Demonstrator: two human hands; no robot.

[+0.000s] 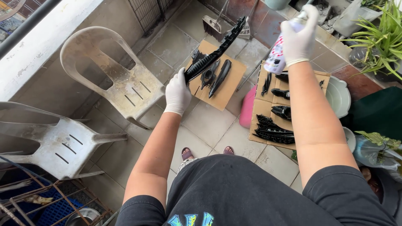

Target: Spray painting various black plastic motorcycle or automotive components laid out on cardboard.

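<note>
Black T-shirt fills bottom of view, sandalled toes on grey tiled floor just past it. Left hand, white glove, is closed round the near end of a long glossy black plastic trim strip, held up at a slant over a square cardboard sheet carrying smaller black trim pieces. Right hand, also gloved, grips a white spray can, raised, nozzle end up. Second cardboard sheet to the right holds more glossy black parts. Two dirty white plastic chairs stand left.
</note>
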